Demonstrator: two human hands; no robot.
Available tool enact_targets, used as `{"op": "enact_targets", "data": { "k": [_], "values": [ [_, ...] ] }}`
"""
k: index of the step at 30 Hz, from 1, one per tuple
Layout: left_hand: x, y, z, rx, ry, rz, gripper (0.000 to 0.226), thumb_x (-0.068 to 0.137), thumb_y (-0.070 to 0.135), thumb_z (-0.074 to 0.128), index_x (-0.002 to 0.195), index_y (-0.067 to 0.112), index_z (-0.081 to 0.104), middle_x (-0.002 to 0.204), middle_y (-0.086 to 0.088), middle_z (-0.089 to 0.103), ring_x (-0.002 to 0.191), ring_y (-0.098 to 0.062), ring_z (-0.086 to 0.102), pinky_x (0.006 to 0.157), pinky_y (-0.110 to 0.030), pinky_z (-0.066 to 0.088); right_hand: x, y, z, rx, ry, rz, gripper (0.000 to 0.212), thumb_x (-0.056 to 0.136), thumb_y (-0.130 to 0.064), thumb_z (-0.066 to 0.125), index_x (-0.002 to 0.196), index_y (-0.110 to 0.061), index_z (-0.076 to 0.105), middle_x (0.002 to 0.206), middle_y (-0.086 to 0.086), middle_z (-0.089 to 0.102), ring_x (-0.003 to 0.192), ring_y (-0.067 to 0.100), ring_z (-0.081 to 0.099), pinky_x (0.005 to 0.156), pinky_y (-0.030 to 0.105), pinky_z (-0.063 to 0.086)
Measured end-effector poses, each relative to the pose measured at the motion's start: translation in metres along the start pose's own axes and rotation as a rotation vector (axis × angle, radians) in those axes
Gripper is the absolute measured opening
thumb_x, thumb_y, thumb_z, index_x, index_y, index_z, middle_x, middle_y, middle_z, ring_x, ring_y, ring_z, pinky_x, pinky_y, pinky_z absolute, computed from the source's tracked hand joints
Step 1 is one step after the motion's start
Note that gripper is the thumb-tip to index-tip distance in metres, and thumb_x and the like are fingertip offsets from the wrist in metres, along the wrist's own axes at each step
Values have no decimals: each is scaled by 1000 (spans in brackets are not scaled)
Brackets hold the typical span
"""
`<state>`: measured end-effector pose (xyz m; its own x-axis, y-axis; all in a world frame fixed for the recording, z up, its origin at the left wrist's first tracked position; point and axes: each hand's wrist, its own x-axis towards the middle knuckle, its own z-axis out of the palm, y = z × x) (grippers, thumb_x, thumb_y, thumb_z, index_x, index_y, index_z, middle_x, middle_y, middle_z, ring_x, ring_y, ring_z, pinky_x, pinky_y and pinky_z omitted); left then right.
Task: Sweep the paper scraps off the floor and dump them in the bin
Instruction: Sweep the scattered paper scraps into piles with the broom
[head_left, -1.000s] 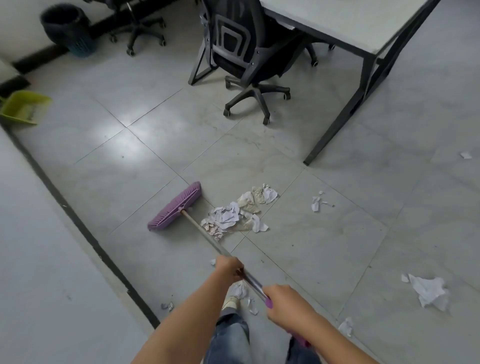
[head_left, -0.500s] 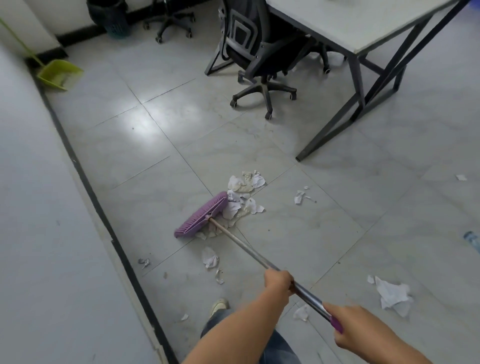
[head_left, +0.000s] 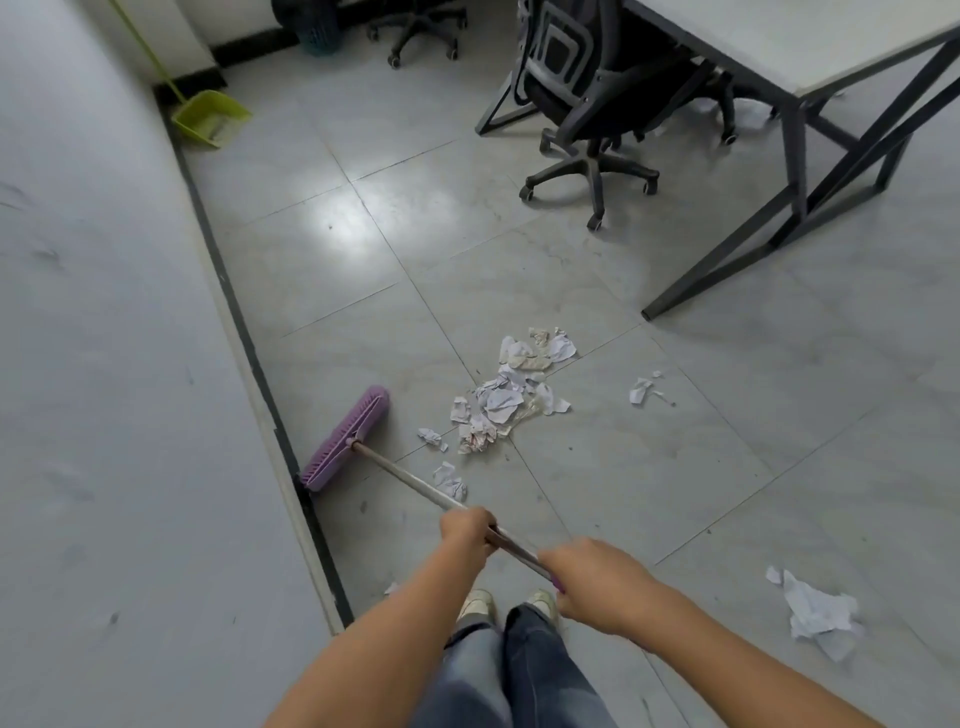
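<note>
I hold a broom with a purple brush head (head_left: 347, 437) and a metal handle. My left hand (head_left: 466, 530) grips the handle lower down and my right hand (head_left: 592, 579) grips its purple top end. The head rests on the grey tile floor against the black skirting at the left wall. A pile of crumpled paper scraps (head_left: 511, 395) lies to the right of the head. Single scraps lie near the handle (head_left: 450, 480), farther right (head_left: 641, 389) and at the lower right (head_left: 815, 613). A green dustpan (head_left: 210, 117) leans in the far corner. A dark bin (head_left: 311, 23) stands at the back wall.
A black office chair (head_left: 587, 93) on castors and a grey table (head_left: 810, 47) with black metal legs stand at the back right. A second chair base (head_left: 421, 31) is near the bin. The white wall runs along the left. My shoes and jeans are below the hands.
The broom head has moved left from the paper pile to the skirting at the wall. My hands have come closer together on the handle. The view has shifted left, showing more wall.
</note>
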<state>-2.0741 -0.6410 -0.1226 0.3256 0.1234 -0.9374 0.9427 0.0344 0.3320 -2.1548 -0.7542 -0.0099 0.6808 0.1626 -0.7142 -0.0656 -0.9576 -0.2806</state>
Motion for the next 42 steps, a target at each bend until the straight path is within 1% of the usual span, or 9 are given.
{"op": "enact_targets", "data": {
  "k": [5, 9, 13, 24, 26, 29, 31, 35, 42],
  "values": [
    [-2, -8, -10, -53, -64, -85, 17, 86, -20, 42, 80, -4, 39, 71, -17, 42, 59, -28, 48, 43, -38, 50, -4, -6, 2, -103, -58, 8, 30, 87, -1, 43, 115, -5, 51, 64, 1, 28, 56, 22, 35, 44, 25, 23],
    [-24, -9, 23, -175, -176, -117, 19, 87, -21, 42, 79, -4, 39, 74, -18, 44, 62, -29, 48, 26, -31, 46, -33, 18, -19, -262, -16, 37, 44, 87, 5, 39, 128, -9, 44, 73, 12, 45, 64, 30, 40, 44, 26, 21],
    [-59, -3, 53, -307, -338, -131, 21, 87, -21, 42, 74, -4, 40, 72, -17, 46, 61, -28, 49, 30, -32, 49, -64, 32, -55, -445, -13, 36, 42, 86, 8, 36, 125, -6, 45, 62, 4, 24, 49, 17, 24, 43, 28, 17],
    [-88, 26, 49, -313, -478, -116, 16, 87, -16, 40, 96, -3, 41, 80, -18, 46, 66, -29, 51, 34, -35, 52, -99, 31, -92, -443, 65, 118, 43, 85, -7, 37, 123, -24, 46, 65, -6, 26, 51, 8, 26, 45, 21, 22],
    [-76, 29, 30, -256, -454, -170, 4, 91, -8, 42, 90, -5, 40, 82, -18, 44, 67, -30, 49, 48, -40, 56, -85, 21, -80, -405, 50, 71, 41, 85, -7, 38, 122, -22, 48, 64, -5, 26, 51, 9, 25, 44, 22, 21],
    [-57, 22, 9, -149, -315, -237, 12, 94, 1, 48, 95, -8, 40, 79, -16, 43, 65, -29, 47, 70, -40, 55, -57, 12, -60, -432, -2, -42, 36, 85, 0, 39, 119, -9, 49, 63, 1, 25, 50, 15, 26, 43, 26, 20],
    [-49, 13, 8, -92, -231, -266, 15, 94, -2, 45, 80, -8, 43, 73, -15, 43, 62, -28, 46, 92, -41, 49, -43, 14, -55, -479, -64, -116, 33, 85, 4, 41, 116, -3, 51, 62, 4, 25, 49, 17, 25, 43, 28, 19],
    [-43, -6, 49, -102, -174, -278, 28, 94, -5, 42, 67, -3, 40, 67, -14, 41, 59, -27, 43, 101, -43, 42, -39, 59, -60, -523, -139, -145, 35, 87, 2, 40, 119, -6, 51, 63, 4, 25, 50, 18, 25, 43, 28, 19],
    [-82, -8, 172, -472, -367, -230, 20, 94, -5, 43, 74, -4, 43, 73, -17, 48, 64, -28, 51, 61, -42, 54, -73, 174, -118, -696, -112, -104, 50, 87, 1, 33, 132, -21, 38, 65, 0, 23, 51, 15, 24, 43, 28, 17]
  ]
}}
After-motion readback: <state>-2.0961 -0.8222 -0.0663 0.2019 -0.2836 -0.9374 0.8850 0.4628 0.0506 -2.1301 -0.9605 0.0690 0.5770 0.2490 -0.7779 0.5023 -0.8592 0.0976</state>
